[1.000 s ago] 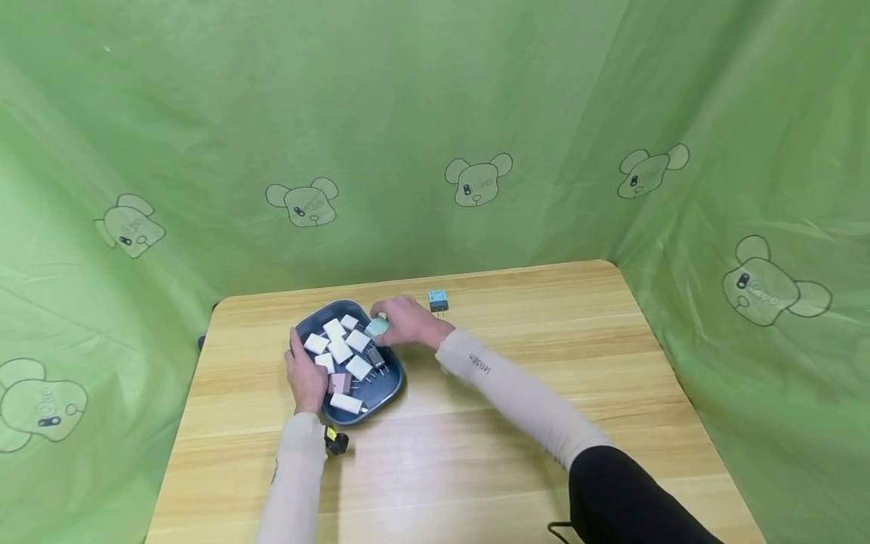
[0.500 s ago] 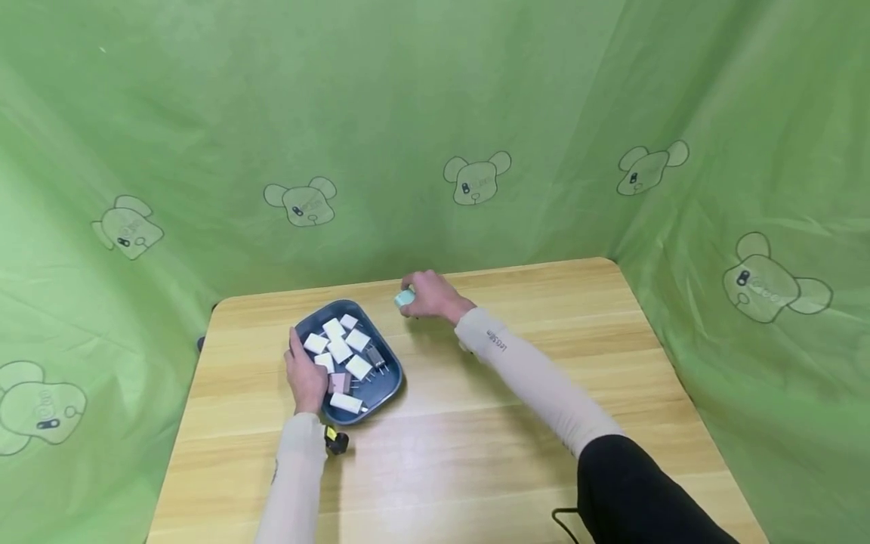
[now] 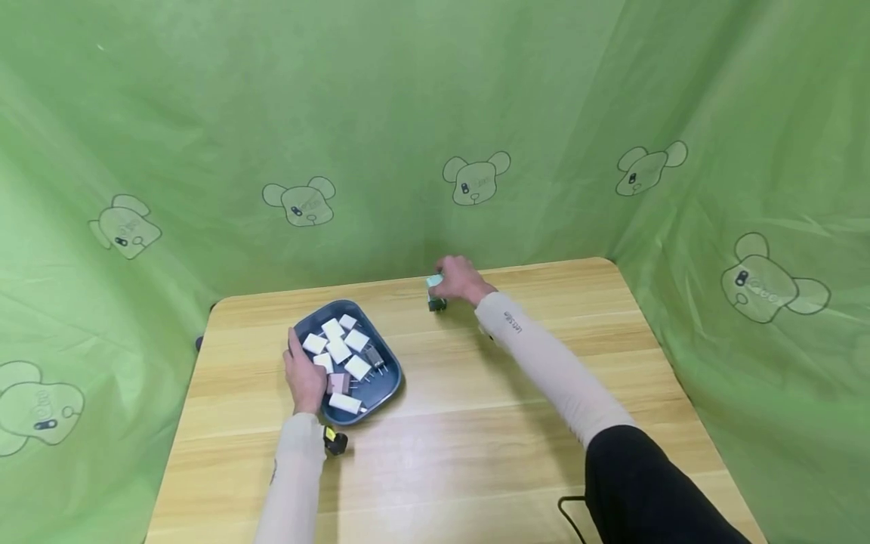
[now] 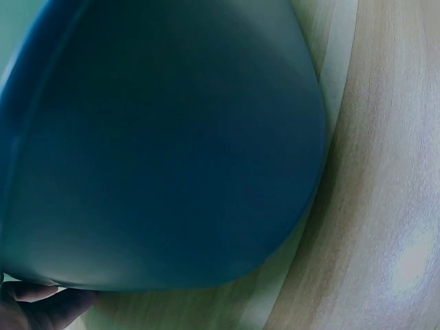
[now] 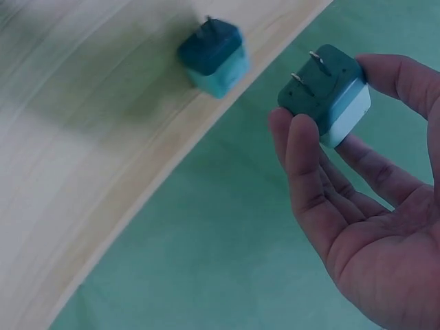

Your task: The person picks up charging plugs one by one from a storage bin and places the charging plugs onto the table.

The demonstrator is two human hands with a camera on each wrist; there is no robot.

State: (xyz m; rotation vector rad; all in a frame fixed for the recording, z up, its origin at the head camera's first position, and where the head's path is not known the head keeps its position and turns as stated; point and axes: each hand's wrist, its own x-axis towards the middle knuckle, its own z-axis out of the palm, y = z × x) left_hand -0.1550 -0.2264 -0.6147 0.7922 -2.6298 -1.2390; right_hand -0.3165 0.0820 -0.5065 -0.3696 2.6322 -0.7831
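Teal charger (image 5: pixel 326 91), pinched in the right hand (image 5: pixel 375 220) near the tabletop's (image 3: pixel 448 423) far edge, would best be lowered inward of that edge, the second charger (image 5: pixel 216 56) left unknocked, while the tray (image 3: pixel 386 388) is touched at its left side by the left hand (image 3: pixel 306 379), grip unclear.

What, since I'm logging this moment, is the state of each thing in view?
Tray: on the table, open-topped, loaded.
White chargers: lying loose in the tray.
Pink charger: in the tray.
Grey charger: in the tray, prongs bare.
Held charger: pinched, prongs bare.
Other two-tone charger: on the table, prongs bare.
Left hand: touching the tray.
Right hand: pinching the held charger.
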